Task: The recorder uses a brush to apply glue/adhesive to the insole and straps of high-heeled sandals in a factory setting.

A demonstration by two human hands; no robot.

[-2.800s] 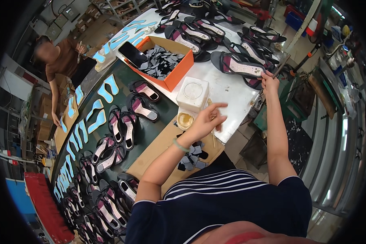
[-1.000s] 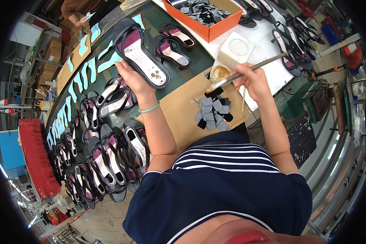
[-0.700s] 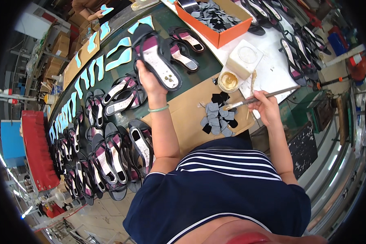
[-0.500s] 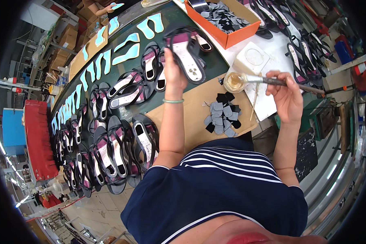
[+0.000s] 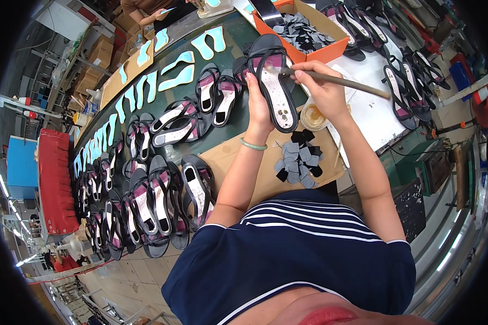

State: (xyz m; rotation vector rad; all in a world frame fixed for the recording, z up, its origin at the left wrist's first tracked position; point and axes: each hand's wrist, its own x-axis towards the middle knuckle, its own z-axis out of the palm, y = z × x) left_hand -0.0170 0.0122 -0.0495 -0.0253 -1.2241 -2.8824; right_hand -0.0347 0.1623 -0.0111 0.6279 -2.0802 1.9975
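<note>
My left hand (image 5: 259, 105) grips a black strappy sandal (image 5: 281, 103) from its left side, sole bed facing me. That bed is white, with a purple patch under the straps and several brownish spots at the near end. Closed around a brush (image 5: 341, 81) with a long dark handle, my right hand (image 5: 324, 89) holds its bristles against the sandal's bed by the straps. Just below that hand stands an opened jar of amber paste (image 5: 312, 116), partly covered by the hand and sandal. Grey and black square pads (image 5: 298, 158) lie loosely piled on brown cardboard (image 5: 244, 157) nearer me.
Many similar sandals (image 5: 152, 195) crowd the table's left side. Pale blue insole pieces (image 5: 138, 92) lie in rows on the dark green surface (image 5: 230, 49). An orange box (image 5: 331, 51) of pads stands beyond my right hand, with more sandals (image 5: 358, 27) behind. Another person's hand (image 5: 156, 16) holds a piece at far left.
My right hand has brought the brush from over the jar leftward onto the sandal. My left hand, with the sandal, has shifted slightly right and nearer me.
</note>
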